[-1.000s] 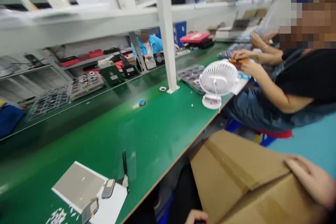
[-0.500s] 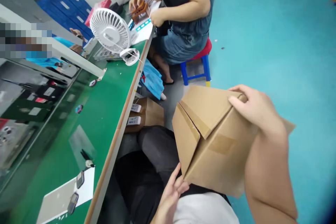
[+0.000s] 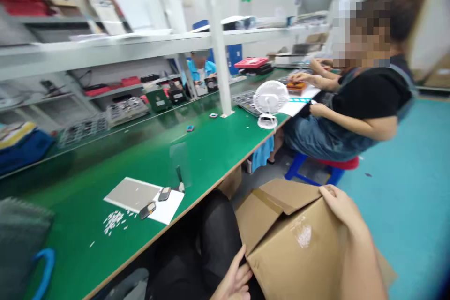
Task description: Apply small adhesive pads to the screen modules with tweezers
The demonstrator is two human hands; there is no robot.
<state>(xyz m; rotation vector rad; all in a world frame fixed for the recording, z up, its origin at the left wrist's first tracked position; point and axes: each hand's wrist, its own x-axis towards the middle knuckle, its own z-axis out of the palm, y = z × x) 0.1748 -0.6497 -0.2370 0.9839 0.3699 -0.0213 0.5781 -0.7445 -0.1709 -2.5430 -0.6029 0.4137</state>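
A brown cardboard box (image 3: 291,262) rests tilted on my lap, its upper flaps loosely overlapping with a gap between them. Shiny clear tape shows on its near side. At the top right edge, my right hand (image 3: 339,204) grips the flap and box wall. My left hand (image 3: 235,279) holds the lower left corner, thumb along the edge and the other fingers below it. What lies inside the box is hidden.
On the green workbench (image 3: 211,150) to my left lie two small grey devices (image 3: 164,194), a white sheet (image 3: 172,206) and scattered white scraps (image 3: 114,220). Farther along stands a white fan (image 3: 270,98). A co-worker (image 3: 369,98) sits on a stool (image 3: 297,168) at the right.
The view has swung up and left, showing more bench and shelves. Both hands stay on the box, which sits lower in view.
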